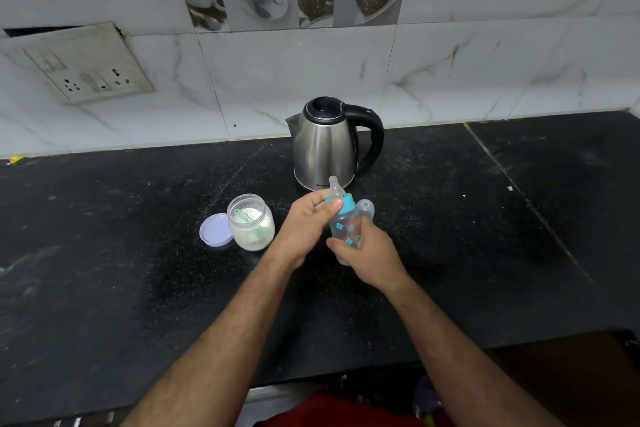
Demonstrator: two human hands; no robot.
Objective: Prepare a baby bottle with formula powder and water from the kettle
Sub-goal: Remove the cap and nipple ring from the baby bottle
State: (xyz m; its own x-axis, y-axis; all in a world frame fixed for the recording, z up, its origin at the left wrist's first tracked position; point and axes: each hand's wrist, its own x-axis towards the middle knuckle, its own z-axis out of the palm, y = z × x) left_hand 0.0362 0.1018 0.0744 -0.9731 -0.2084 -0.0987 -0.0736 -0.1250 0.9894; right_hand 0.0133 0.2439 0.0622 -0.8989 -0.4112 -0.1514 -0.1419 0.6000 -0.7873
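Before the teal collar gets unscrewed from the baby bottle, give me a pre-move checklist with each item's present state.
1. Right hand has a grip on the clear baby bottle with teal prints: ok.
2. Left hand on the teal screw collar: ok.
3. Clear dome cap off the teat: ok.
4. Clear plastic powder jar open, lilac lid beside it: ok.
5. Stainless steel kettle upright, lid shut: ok.
6. Water in the kettle: cannot tell.
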